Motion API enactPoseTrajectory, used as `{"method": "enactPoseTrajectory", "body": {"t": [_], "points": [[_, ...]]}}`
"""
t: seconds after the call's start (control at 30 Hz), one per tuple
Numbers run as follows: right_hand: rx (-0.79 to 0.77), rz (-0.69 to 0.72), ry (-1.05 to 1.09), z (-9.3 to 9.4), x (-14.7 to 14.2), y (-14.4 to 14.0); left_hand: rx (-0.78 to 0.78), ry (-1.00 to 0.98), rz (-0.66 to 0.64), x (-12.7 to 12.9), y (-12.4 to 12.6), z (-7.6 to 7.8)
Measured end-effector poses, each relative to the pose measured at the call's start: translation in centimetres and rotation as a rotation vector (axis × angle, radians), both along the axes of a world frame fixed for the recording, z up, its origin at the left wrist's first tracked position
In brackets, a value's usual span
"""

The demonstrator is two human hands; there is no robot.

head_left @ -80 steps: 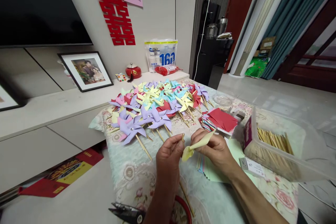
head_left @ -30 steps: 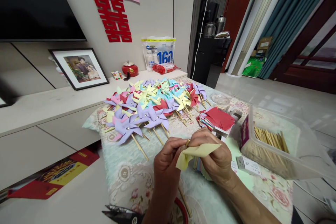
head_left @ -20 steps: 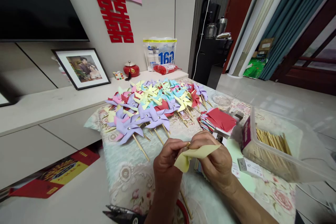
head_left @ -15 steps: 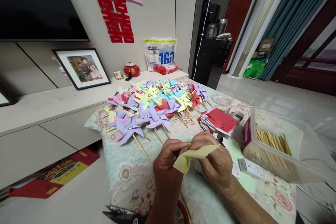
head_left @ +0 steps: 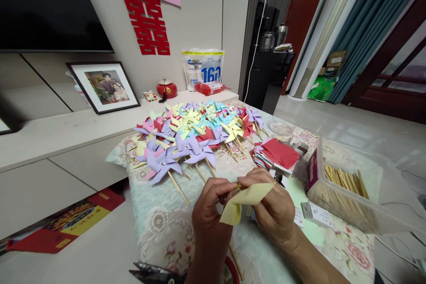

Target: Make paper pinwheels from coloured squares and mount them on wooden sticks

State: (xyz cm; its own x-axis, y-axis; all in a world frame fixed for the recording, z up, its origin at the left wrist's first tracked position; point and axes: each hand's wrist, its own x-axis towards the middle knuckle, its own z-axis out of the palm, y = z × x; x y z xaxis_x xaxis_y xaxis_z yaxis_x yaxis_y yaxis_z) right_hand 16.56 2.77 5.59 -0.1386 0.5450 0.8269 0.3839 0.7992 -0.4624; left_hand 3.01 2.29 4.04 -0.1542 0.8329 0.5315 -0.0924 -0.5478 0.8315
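Note:
A pale yellow paper pinwheel, its paper curled and partly folded, is held up over the near part of the table. My left hand pinches it from the left, thumb and forefinger closed. From the other side, my right hand grips the paper, its fingertips meeting those of my left. A small wooden-coloured tip shows between the fingertips, mostly covered. Below the hands a thin wooden stick slants toward the near edge; whether it joins the pinwheel I cannot tell. Finished-looking pinwheels in several colours lie piled beyond my hands.
Black-bladed pliers or cutters lie at the near left. On the right are a stack of coloured paper squares, a small white box and a clear plastic bin of wooden sticks. A white cabinet borders the table's left.
My hands stay in nearly the same place, still closed on the yellow paper. The paper has turned slightly, and the left fingers have shifted a little. The rest has not visibly moved.

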Motion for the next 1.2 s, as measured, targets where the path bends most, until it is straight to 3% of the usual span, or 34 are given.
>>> {"method": "enactPoseTrajectory", "body": {"t": [0.4, 1.2], "points": [[0.030, -0.038, -0.027, 0.06, 0.11, 0.08, 0.070, 0.118, 0.080, -0.25, -0.08, 0.09], [0.030, -0.079, -0.034, 0.20, 0.07, 0.09, 0.111, 0.282, 0.097, -0.32, -0.54, -0.31]]}}
